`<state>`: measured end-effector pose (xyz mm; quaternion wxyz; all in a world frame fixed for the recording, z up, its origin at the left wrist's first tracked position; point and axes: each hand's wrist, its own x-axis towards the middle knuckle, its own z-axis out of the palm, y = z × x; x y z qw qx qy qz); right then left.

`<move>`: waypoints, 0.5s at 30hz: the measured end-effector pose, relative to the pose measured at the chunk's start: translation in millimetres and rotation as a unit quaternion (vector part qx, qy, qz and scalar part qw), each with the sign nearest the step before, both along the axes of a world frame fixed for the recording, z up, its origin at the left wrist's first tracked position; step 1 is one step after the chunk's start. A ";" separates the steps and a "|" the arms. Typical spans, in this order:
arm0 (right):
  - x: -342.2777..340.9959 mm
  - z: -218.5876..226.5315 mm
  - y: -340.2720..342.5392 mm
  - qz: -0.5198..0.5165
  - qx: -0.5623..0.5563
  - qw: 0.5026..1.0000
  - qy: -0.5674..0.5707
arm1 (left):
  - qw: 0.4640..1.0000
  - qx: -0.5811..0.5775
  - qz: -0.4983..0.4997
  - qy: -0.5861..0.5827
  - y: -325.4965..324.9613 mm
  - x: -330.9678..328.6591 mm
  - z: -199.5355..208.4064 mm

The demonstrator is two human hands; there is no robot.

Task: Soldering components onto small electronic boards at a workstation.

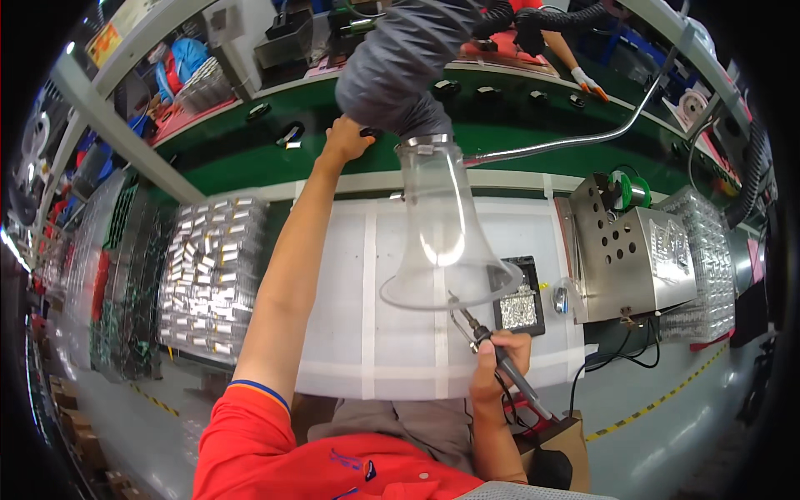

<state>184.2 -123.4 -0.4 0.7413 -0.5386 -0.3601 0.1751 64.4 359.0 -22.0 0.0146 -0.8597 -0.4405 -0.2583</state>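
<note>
My left hand (346, 138) reaches far forward onto the green conveyor belt (233, 162), its fingers on a small black part (371, 132) that the grey hose partly hides. My right hand (500, 354) grips a soldering iron (487, 342) near the front of the white work mat (392, 275), tip pointing up and left under the clear extraction funnel (446, 242). Several more black parts (290, 135) lie spaced along the belt.
A grey flexible hose (400, 58) feeds the funnel. Trays of silvery components (212, 267) are stacked at my left. A black holder with metal wool (518, 307) and a perforated metal box (629, 254) stand at my right. Another person's gloved hand (590, 82) works across the belt.
</note>
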 end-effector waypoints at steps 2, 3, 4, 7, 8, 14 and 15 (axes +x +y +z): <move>-0.8 -1.1 1.6 -0.008 0.017 1.000 -0.004 | 0.993 -0.114 0.040 -0.010 -43.3 -10.1 21.2; -1.4 -2.6 3.5 -0.019 0.032 0.999 0.004 | 0.993 -0.110 0.022 -0.031 -68.7 -19.0 31.2; -2.1 -4.1 4.4 -0.026 0.040 0.999 0.001 | 0.992 -0.124 0.020 -0.021 -94.2 -29.1 42.1; -3.1 -9.6 5.1 -0.073 0.034 0.996 -0.025 | 0.968 -0.249 0.020 -0.022 -171.0 -75.6 74.1; -3.4 -11.5 4.8 -0.086 0.034 0.995 -0.025 | 0.950 -0.311 0.014 -0.028 -197.7 -95.3 82.6; -3.5 -16.6 9.6 -0.128 0.056 0.990 -0.003 | 0.927 -0.283 -0.210 -0.126 -341.0 -103.9 65.4; -3.6 -16.6 9.2 -0.136 0.045 0.990 0.006 | 0.935 -0.257 -0.219 -0.107 -350.5 -101.3 61.0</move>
